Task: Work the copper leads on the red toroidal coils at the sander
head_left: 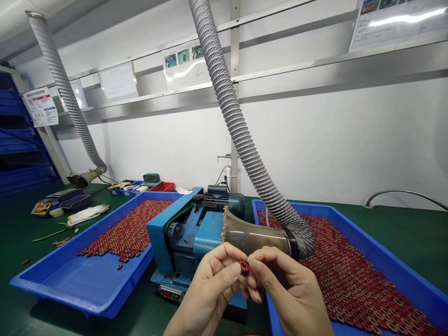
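A small wound ring coil (244, 267) sits pinched between the fingertips of the left hand (210, 291) and right hand (285, 291). It looks light, stiff and best held by its rim. Just beyond the grip stands a blue machine (191, 233); blue trays (87, 284) flank it.

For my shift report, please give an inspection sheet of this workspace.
Surface: green bench, partly covered by trays.
Job's things: small red wound ring, pinched between both hands; left blue tray part filled with such rings, right blue tray nearly full; blue machine between them.
Clutter: white roll, small boxes at far left.
Grippers: left hand and right hand both hold the ring.
Cables: grey cable at right.
Surroundings: two ribbed hoses, white wall, posted sheets.
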Motion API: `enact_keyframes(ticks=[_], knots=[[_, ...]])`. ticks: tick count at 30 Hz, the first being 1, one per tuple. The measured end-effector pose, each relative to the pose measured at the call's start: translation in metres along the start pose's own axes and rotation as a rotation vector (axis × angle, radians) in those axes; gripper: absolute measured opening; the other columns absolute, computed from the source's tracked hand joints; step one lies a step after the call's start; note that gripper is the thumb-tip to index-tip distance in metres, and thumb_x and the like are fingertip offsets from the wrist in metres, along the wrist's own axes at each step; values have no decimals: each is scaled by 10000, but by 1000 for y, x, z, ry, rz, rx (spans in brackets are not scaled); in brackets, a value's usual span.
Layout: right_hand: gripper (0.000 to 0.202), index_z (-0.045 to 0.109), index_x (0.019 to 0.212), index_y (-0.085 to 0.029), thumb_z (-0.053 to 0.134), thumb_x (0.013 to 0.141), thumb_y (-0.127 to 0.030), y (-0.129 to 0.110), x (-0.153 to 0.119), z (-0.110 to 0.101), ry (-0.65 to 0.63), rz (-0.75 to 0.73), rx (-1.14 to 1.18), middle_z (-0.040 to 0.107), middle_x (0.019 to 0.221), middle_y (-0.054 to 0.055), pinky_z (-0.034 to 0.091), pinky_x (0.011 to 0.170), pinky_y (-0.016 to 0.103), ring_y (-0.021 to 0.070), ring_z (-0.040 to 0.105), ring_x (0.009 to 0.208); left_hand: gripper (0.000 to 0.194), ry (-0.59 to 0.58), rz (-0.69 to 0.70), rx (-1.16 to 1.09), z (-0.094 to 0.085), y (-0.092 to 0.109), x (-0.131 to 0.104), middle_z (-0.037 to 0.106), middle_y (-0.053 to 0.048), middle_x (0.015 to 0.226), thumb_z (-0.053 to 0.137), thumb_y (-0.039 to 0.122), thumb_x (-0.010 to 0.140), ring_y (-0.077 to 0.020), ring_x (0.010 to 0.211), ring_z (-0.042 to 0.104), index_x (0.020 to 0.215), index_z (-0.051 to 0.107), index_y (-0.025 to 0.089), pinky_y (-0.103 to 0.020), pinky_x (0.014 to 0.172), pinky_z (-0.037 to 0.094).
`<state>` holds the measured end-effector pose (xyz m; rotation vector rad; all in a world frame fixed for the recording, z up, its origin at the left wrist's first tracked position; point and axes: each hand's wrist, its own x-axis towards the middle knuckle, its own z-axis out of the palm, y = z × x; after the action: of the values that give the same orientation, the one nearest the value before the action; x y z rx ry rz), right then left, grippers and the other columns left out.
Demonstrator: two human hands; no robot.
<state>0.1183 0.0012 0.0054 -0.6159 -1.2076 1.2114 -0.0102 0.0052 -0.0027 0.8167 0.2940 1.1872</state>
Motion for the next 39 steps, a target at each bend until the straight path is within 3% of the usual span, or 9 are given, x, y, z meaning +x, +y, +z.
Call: enact_keyframes(ticks=[6, 11, 13, 18, 23, 29, 33, 36, 39], knots=[[196, 691, 706, -229, 645, 897, -225, -1, 2, -11, -4, -265, -271, 635, 606, -45, 481, 548, 135, 82, 595, 544, 187, 115, 4, 65, 7, 2, -2, 728, -30, 715, 866, 291, 734, -81, 646, 680, 855, 802, 164, -136, 643, 513], [264, 628, 638, -201, 596, 900, -199, -11, 3, -26, -216, -269, -725, 664, 613, -37, 468, 576, 167, 97, 610, 556, 96, -10, 103, 81, -2, 0, 1, 725, -35, 1031, 802, 255, 804, -50, 590, 684, 875, 773, 195, -91, 499, 450], [269, 644, 653, -199, 582, 914, -228, -12, 2, -32, -252, -200, -774, 677, 642, -20, 481, 596, 191, 118, 630, 588, 105, -90, 75, 49, -5, -1, 3, 746, -26, 963, 787, 275, 820, -61, 563, 691, 880, 739, 203, -90, 476, 452], [206, 756, 1072, -278, 620, 922, -316, -10, 3, -32, -209, -155, -563, 715, 816, 14, 543, 721, 232, 164, 679, 771, 305, -127, -35, 92, -4, -2, 5, 711, -8, 657, 831, 364, 767, -64, 485, 652, 827, 639, 134, -93, 469, 459], [219, 782, 783, -248, 659, 924, -362, -2, 4, -18, -306, 1, -108, 545, 633, -30, 518, 526, 192, 91, 617, 510, 430, -65, -101, 172, -3, -3, 4, 646, -13, 586, 854, 444, 696, -61, 471, 602, 718, 573, 120, -102, 463, 422], [165, 794, 696, -214, 818, 789, -349, 11, 5, -7, -210, 136, 235, 550, 570, -40, 456, 430, 122, 41, 560, 431, 505, -82, -34, 191, -8, -5, 5, 568, 36, 473, 853, 523, 679, -48, 405, 521, 686, 517, 146, -108, 432, 380], [166, 774, 638, -218, 904, 664, -317, 12, 4, -1, -138, 172, 399, 544, 559, -52, 415, 380, 132, 64, 579, 418, 391, -48, -56, 228, -6, 1, 3, 627, 14, 522, 867, 450, 687, -67, 455, 570, 717, 654, 123, -133, 473, 405], [210, 725, 549, -188, 918, 609, -244, 6, 0, 6, 27, 98, 239, 522, 511, -59, 392, 446, 155, 46, 488, 437, 298, 80, -51, 249, 1, 6, -1, 678, 4, 588, 904, 370, 648, -87, 562, 620, 704, 727, 136, -157, 577, 453], [221, 680, 513, -188, 841, 662, -208, 3, -4, 13, 203, -114, -101, 537, 488, -43, 398, 522, 210, 89, 471, 498, 311, 222, 3, 261, 10, 6, -4, 683, 7, 593, 923, 390, 601, -107, 594, 623, 643, 723, 156, -184, 619, 467]])
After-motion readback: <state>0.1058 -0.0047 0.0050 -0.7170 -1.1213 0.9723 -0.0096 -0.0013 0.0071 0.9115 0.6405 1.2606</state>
